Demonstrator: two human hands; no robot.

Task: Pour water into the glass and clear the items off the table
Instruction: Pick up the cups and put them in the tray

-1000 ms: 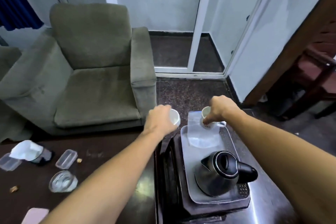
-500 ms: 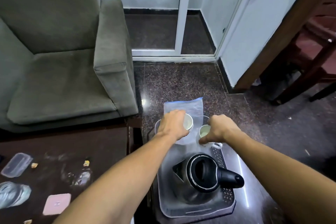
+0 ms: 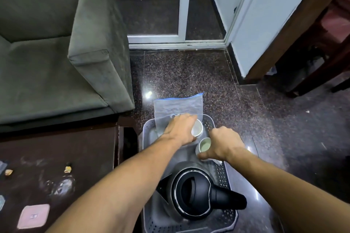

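Two hands meet over the far end of the tray (image 3: 210, 120): the left hand (image 3: 179, 130) curls its fingers round a tilted cup (image 3: 197, 130) above the bag (image 3: 178, 107), the right hand (image 3: 223, 143) wraps thumb and fingers round a second cup (image 3: 205, 145), upright beside it. The kettle (image 3: 195, 194) fills the tray's near half between the forearms; the glass (image 3: 60, 185) sits apart on the table (image 3: 85, 147), near a pink pad (image 3: 34, 215).

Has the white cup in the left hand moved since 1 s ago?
Yes. The small white cup in the left hand went right: then off the far-left corner of the perforated grey plastic tray, now over its far end.
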